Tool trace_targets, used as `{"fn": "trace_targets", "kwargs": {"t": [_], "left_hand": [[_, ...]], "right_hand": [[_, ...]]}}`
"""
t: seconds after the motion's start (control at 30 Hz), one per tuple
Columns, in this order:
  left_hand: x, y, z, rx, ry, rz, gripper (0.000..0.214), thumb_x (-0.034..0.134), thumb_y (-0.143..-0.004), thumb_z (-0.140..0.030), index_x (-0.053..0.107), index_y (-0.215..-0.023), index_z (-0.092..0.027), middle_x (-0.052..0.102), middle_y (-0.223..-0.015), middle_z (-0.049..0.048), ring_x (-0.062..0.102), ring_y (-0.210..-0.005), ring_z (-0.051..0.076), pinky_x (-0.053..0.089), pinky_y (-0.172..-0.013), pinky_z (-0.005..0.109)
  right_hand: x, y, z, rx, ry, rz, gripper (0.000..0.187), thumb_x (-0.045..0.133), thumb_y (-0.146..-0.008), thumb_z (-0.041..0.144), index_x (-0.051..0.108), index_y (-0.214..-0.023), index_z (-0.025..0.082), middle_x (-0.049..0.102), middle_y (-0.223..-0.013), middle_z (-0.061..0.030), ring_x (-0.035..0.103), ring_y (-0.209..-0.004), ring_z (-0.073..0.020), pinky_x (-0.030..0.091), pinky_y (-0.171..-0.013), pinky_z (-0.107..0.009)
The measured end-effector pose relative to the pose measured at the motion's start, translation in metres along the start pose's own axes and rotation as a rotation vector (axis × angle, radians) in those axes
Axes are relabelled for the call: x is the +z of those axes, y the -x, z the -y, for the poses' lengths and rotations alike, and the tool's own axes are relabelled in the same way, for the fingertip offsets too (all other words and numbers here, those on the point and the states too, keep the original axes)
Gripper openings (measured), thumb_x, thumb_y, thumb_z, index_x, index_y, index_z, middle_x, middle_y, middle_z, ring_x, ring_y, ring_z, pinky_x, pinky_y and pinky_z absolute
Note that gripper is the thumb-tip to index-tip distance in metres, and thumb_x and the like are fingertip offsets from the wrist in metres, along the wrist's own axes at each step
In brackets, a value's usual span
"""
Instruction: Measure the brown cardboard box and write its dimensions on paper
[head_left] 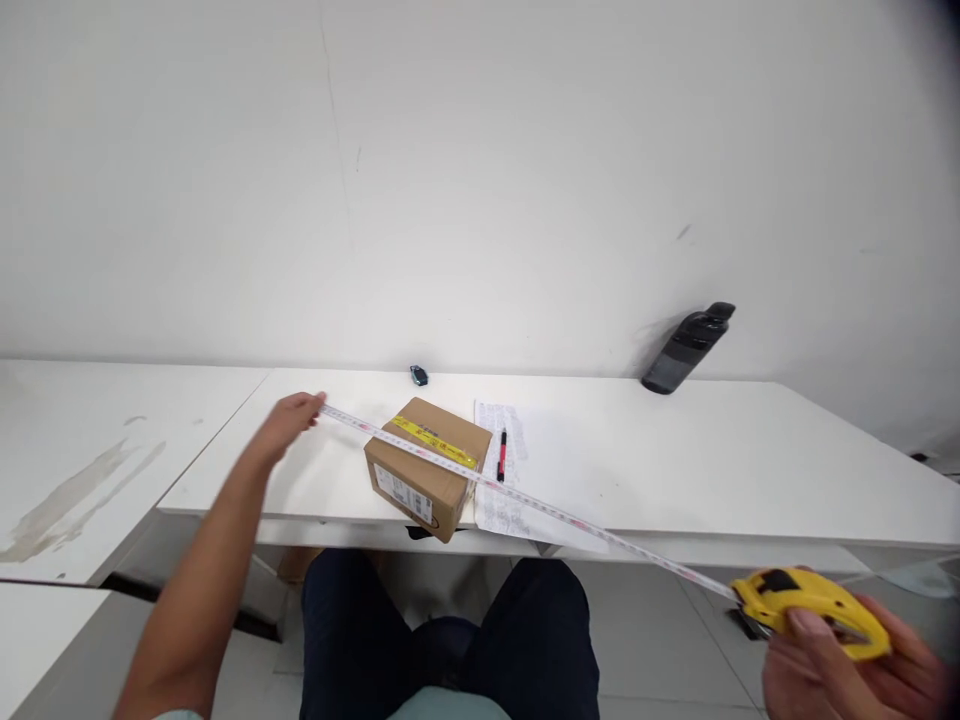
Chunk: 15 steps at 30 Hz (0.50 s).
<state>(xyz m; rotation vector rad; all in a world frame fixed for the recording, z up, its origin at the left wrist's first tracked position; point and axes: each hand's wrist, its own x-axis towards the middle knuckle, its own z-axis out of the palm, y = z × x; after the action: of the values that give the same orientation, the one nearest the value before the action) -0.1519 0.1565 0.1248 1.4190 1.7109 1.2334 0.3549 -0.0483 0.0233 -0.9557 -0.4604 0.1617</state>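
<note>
My right hand [840,660] is wrapped round a yellow tape measure [810,605] at the lower right, beyond the front edge of the table. From its case a long white tape blade [555,512] runs up and leftward. The free end of that blade is pinched in my left hand [291,420], above the left part of the table. Between the hands, the blade crosses over a brown cardboard box [457,430] with yellow printed tape on top and a white label on its side. Whether the blade touches the box, I cannot tell.
Printed paper sheets [555,480] lie right of the box, with a red and black marker [502,456] on them. A small dark key fob [418,375] lies behind the box. A black bottle [688,348] stands near the wall. A second white table [90,450] adjoins at left.
</note>
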Motion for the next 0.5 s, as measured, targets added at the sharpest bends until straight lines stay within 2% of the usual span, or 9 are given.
{"fn": "trace_targets", "kwargs": {"t": [0.1, 0.17, 0.23, 0.3, 0.33, 0.4, 0.5], "left_hand": [[0.05, 0.009, -0.004, 0.052, -0.09, 0.362, 0.045, 0.07, -0.069, -0.062, 0.058, -0.067, -0.018, 0.06, -0.07, 0.0016, 0.056, -0.069, 0.018, 0.044, -0.064, 0.029], [0.079, 0.014, -0.01, 0.064, -0.086, 0.501, 0.044, 0.072, -0.068, -0.06, 0.062, -0.081, -0.019, 0.064, -0.085, 0.0031, 0.059, -0.078, 0.02, 0.045, -0.068, 0.029], [0.098, 0.018, -0.015, 0.041, -0.026, 0.54, 0.049, 0.074, -0.066, -0.057, 0.063, -0.096, -0.021, 0.066, -0.099, 0.0041, 0.062, -0.088, 0.022, 0.046, -0.073, 0.029], [0.108, 0.023, -0.015, -0.018, 0.056, 0.547, 0.053, 0.072, -0.067, -0.058, 0.062, -0.102, -0.02, 0.067, -0.103, 0.005, 0.062, -0.089, 0.021, 0.046, -0.073, 0.029], [0.109, 0.026, -0.014, -0.051, 0.092, 0.542, 0.053, 0.07, -0.069, -0.06, 0.062, -0.1, -0.019, 0.067, -0.1, 0.0054, 0.062, -0.085, 0.02, 0.045, -0.071, 0.028], [0.108, 0.031, -0.009, -0.076, 0.127, 0.51, 0.051, 0.068, -0.07, -0.062, 0.061, -0.091, -0.016, 0.067, -0.09, 0.0049, 0.059, -0.076, 0.018, 0.042, -0.066, 0.027], [0.106, 0.037, -0.003, -0.011, 0.068, 0.429, 0.047, 0.068, -0.07, -0.062, 0.059, -0.077, -0.016, 0.064, -0.077, 0.0017, 0.055, -0.069, 0.015, 0.038, -0.061, 0.025]], "right_hand": [[0.034, 0.038, -0.004, 0.011, 0.057, 0.016, 0.052, 0.087, -0.055, 0.026, 0.065, -0.102, 0.023, 0.063, -0.102, -0.0014, 0.064, -0.091, -0.0192, 0.052, -0.089, -0.042], [0.073, 0.078, -0.014, 0.124, 0.137, 0.159, 0.047, 0.083, -0.066, 0.03, 0.063, -0.108, 0.022, 0.064, -0.104, -0.0031, 0.064, -0.09, -0.0192, 0.055, -0.082, -0.039], [0.114, 0.114, -0.027, 0.099, 0.175, 0.352, 0.039, 0.077, -0.074, 0.035, 0.064, -0.107, 0.021, 0.065, -0.103, -0.0058, 0.065, -0.09, -0.0209, 0.056, -0.078, -0.039], [0.145, 0.136, -0.037, -0.097, 0.158, 0.411, 0.033, 0.074, -0.077, 0.035, 0.064, -0.105, 0.021, 0.064, -0.106, -0.0077, 0.063, -0.099, -0.023, 0.055, -0.085, -0.042], [0.154, 0.141, -0.04, -0.146, 0.148, 0.45, 0.031, 0.073, -0.079, 0.033, 0.064, -0.106, 0.021, 0.063, -0.11, -0.0084, 0.062, -0.103, -0.0234, 0.053, -0.089, -0.042], [0.159, 0.139, -0.042, -0.149, 0.137, 0.506, 0.032, 0.071, -0.082, 0.032, 0.064, -0.111, 0.022, 0.061, -0.115, -0.0091, 0.059, -0.109, -0.0233, 0.051, -0.094, -0.043], [0.149, 0.126, -0.044, -0.005, 0.146, 0.542, 0.037, 0.07, -0.083, 0.035, 0.062, -0.117, 0.022, 0.06, -0.119, -0.0097, 0.059, -0.108, -0.0228, 0.052, -0.093, -0.041]]}}
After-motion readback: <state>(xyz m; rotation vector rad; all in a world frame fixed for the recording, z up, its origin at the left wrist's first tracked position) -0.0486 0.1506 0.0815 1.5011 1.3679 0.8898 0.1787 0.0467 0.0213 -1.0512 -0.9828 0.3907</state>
